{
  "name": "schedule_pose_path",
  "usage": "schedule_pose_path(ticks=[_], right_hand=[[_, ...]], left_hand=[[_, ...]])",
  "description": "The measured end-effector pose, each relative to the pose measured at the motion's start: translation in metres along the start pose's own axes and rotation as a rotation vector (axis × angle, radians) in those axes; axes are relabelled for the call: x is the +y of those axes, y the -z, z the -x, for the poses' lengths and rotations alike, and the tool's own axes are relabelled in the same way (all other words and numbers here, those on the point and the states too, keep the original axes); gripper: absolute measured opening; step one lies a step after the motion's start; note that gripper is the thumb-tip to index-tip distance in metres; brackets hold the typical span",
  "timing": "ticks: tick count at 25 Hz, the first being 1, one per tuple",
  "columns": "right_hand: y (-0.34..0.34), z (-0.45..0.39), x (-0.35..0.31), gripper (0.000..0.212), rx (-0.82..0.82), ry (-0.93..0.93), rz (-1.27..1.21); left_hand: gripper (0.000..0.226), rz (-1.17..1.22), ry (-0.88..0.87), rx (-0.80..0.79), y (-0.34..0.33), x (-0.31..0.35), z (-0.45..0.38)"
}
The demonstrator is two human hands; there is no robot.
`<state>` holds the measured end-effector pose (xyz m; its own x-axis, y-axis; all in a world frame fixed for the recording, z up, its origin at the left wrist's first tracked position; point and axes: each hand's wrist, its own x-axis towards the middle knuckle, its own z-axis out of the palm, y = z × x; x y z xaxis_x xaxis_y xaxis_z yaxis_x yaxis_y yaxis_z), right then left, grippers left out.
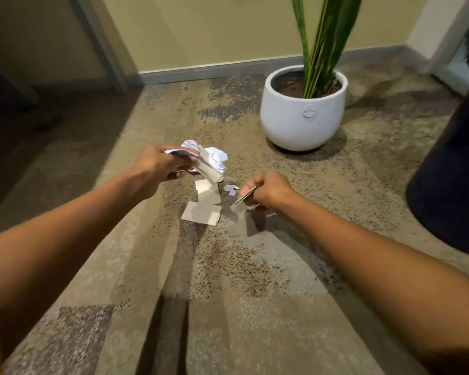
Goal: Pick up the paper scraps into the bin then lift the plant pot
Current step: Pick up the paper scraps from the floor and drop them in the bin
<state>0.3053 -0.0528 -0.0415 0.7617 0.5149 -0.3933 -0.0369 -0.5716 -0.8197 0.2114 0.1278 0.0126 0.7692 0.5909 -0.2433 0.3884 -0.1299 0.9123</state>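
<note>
Left hand [160, 165] clamped on crumpled scraps [211, 161]; right hand [268, 190] pinching stiff card [243, 197]. Remaining floor scraps [202, 212] light, flat: pinch edges. Pot [301, 117] far right, likely heavy, smooth: grip under rim.

Hands [157, 165] clutching paper scraps [210, 163]
</note>
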Motion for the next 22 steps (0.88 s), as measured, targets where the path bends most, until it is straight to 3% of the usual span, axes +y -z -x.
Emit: schedule_pose_path(ticks=[3, 9, 16, 22], right_hand=[[0.042, 0.027, -0.021, 0.019, -0.008, 0.022, -0.146], [0.142, 0.096, -0.076, 0.029, 0.067, 0.184, -0.189], [0.261, 0.145, -0.088, 0.026, 0.431, 0.284, -0.402], [0.328, 0.158, -0.049, 0.027, 0.729, 0.112, -0.289]], left_hand=[[0.024, -0.006, -0.024, 0.010, -0.018, 0.034, 0.012], [0.010, 0.096, -0.105, -0.099, -0.088, 0.111, 0.047], [0.010, 0.225, -0.283, -0.263, -0.172, 0.221, 0.096], [0.015, 0.216, -0.298, -0.296, -0.243, 0.267, 0.119]])
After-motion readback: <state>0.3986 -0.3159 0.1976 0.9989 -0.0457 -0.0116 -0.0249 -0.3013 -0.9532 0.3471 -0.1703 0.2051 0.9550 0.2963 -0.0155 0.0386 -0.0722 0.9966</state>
